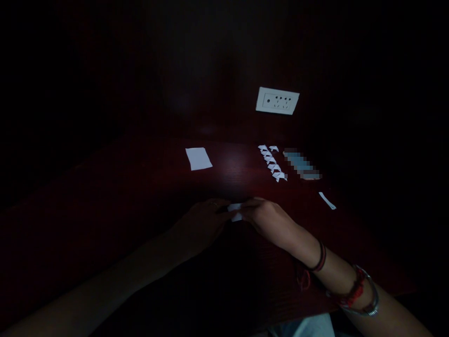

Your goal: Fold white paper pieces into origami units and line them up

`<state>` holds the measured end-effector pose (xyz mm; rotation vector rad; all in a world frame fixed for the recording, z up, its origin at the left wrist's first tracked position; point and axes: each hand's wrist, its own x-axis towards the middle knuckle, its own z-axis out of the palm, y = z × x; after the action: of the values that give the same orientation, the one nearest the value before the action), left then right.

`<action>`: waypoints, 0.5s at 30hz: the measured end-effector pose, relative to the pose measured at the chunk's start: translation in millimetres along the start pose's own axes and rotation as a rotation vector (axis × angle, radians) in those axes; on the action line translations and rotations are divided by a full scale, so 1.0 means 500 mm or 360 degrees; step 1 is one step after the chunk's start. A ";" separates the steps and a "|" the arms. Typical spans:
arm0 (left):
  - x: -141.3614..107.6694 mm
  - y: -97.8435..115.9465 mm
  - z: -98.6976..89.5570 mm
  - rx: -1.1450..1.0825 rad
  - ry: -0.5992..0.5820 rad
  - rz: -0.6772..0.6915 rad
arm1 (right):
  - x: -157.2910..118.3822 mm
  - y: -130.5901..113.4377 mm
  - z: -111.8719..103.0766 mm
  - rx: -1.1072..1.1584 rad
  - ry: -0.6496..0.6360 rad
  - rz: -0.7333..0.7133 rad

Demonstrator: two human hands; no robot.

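Note:
A small piece of white paper [235, 212] lies between my two hands near the table's front. My left hand [206, 217] has its fingers closed on the paper's left side, dim in shadow. From the right, my right hand [264, 213] grips the other side, its fingers pressed together on the paper. Whether the paper is folded is hard to make out in the dark. Beyond the hands, to the right, several small folded white paper pieces [271, 160] stand in a row. Farther off to the left lies a flat stack of square white paper [198, 158].
A phone-like object [301, 164], its surface blurred out, lies right of the folded pieces. Nearer, a narrow white paper strip [327, 201] rests on the dark red table [157, 178]. A white socket panel [277, 101] is on the upright surface behind. The surroundings are very dark.

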<state>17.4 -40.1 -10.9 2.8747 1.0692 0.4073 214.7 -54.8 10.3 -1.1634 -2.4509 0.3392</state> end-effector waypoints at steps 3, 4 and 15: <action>-0.009 -0.012 0.007 -0.0050 -0.0009 0.0075 | 0.001 0.009 -0.003 0.0061 -0.0006 -0.0010; -0.012 -0.013 0.008 -0.0054 -0.0016 0.0088 | 0.002 0.013 -0.003 0.0080 -0.0009 -0.0009; -0.015 0.017 0.004 0.0041 0.0064 0.0072 | 0.008 0.017 0.007 0.0140 0.0052 0.0074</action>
<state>17.9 -51.3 -13.6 2.9299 1.0244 0.4595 216.8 -46.4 4.8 -1.1812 -2.3593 0.4339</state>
